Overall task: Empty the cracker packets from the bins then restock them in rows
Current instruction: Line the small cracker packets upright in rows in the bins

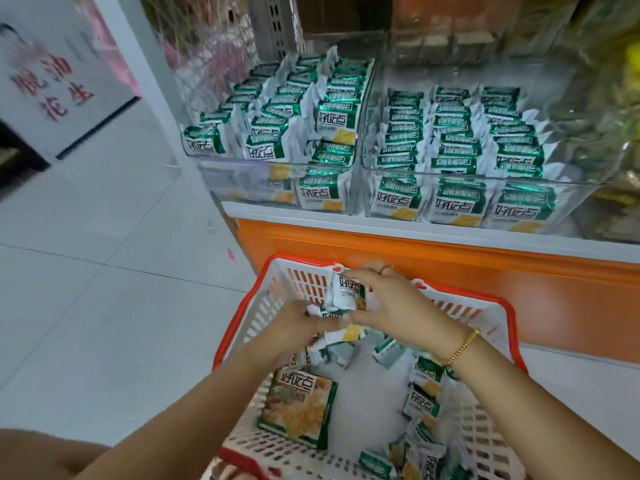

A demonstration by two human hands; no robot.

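Observation:
Green and white cracker packets stand in rows in two clear bins on the shelf, the left bin (pixel 277 188) and the right bin (pixel 450 178). Below, a white basket with a red rim (pixel 485 306) holds several loose packets (pixel 424 403) and a larger green bag (pixel 298 407). Over the basket's far side, my right hand (pixel 391 303) grips a small bunch of cracker packets (pixel 344 292). My left hand (pixel 294 323) holds the same bunch from below, its fingers partly hidden and blurred.
An orange shelf front (pixel 450 265) rises right behind the basket. Another clear bin (pixel 606 133) with darker goods sits at the far right. Pale floor tiles (pixel 104 271) spread to the left, with a white sign board (pixel 59 84) beyond.

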